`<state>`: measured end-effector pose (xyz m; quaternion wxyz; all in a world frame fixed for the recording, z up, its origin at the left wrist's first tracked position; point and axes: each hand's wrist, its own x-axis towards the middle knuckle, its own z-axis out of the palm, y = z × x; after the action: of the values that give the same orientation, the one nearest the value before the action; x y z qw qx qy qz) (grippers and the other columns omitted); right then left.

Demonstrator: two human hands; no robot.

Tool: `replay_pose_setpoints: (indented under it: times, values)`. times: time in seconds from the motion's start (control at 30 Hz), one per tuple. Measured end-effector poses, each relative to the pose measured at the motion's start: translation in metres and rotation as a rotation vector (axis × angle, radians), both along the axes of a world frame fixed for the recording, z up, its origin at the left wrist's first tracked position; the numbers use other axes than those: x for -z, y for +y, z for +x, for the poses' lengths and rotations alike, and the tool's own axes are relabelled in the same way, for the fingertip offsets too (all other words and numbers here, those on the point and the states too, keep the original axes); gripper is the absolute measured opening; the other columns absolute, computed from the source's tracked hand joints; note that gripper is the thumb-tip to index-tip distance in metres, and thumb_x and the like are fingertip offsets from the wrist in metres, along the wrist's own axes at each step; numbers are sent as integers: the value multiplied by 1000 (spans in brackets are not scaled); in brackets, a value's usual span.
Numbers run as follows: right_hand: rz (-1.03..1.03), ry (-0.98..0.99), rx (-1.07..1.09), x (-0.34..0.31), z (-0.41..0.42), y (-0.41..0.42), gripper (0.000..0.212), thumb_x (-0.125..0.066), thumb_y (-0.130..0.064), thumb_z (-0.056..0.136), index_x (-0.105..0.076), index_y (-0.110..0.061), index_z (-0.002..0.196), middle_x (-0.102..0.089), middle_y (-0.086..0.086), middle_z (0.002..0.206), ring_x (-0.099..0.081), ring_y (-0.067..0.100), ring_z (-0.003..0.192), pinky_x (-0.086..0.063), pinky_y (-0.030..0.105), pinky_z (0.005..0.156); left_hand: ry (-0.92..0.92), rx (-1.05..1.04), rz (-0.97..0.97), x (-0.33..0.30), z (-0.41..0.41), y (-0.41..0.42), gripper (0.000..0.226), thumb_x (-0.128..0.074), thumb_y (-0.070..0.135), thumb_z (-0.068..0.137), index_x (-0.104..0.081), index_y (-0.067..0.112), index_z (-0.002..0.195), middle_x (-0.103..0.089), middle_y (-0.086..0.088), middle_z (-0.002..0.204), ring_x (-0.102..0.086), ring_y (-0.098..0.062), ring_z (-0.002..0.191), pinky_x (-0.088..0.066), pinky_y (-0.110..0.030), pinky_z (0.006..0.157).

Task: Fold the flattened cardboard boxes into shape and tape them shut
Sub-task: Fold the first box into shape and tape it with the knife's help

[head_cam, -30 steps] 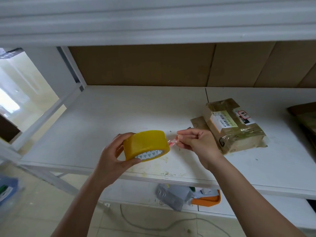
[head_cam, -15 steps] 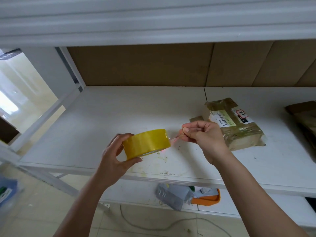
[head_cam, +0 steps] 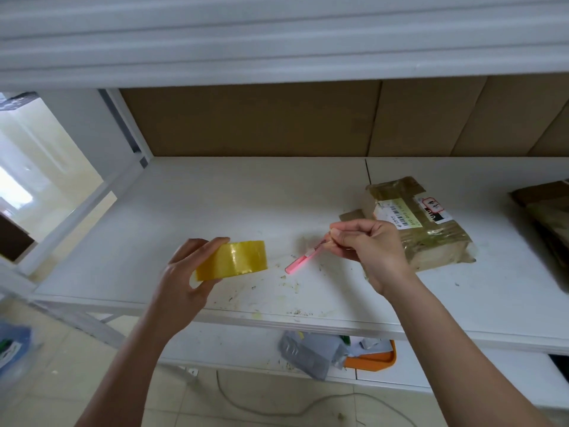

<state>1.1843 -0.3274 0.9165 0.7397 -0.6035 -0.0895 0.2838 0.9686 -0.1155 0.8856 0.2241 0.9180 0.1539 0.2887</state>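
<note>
Two hands are seen above the front edge of the white shelf (head_cam: 215,204): the yellow tape roll (head_cam: 232,259) is gripped by the curled left hand (head_cam: 184,278), and a pink cutter (head_cam: 303,259) is pinched at its upper end by the right hand (head_cam: 368,248), with the taped parcel (head_cam: 431,235) lying behind it toward the right. The free tape end should probably be lifted with the cutter tip while the roll is held steady, blade kept off the fingers. Compared with half a second ago, roll and cutter have been drawn apart and more of the cutter is exposed.

Brown package (head_cam: 545,211) cut by right edge; parcel label (head_cam: 400,215) print unreadable
</note>
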Motion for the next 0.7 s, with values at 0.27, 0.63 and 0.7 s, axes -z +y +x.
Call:
replay_pose_setpoints:
  times: [0.27,0.63,0.7]
  values:
    - [-301,-393,-158,41,-13,30,10,-71,-6,86,-73,-15,82,-72,-1,63,-69,4,62,-55,18,61,265,-236,347,-10,-8,10,99,-72,-20,60,-51,31,143,-53,6,103,-51,-16,98,-37,-32,97]
    - [-883,-910,-209,76,-5,99,13,-61,-20,87,-66,-26,98,-48,-9,95,-43,13,109,-46,28,69,624,-280,349,-17,28,23,94,-70,16,81,-15,33,156,-29,1,138,-31,-21,129,-14,-32,114]
    - [-822,-927,-149,81,-7,101,18,-63,-14,86,-57,-27,97,-52,-8,92,-48,14,100,-41,24,62,670,-265,349,-19,38,22,91,-67,23,82,-14,33,155,-27,2,139,-28,-21,131,-13,-33,115]
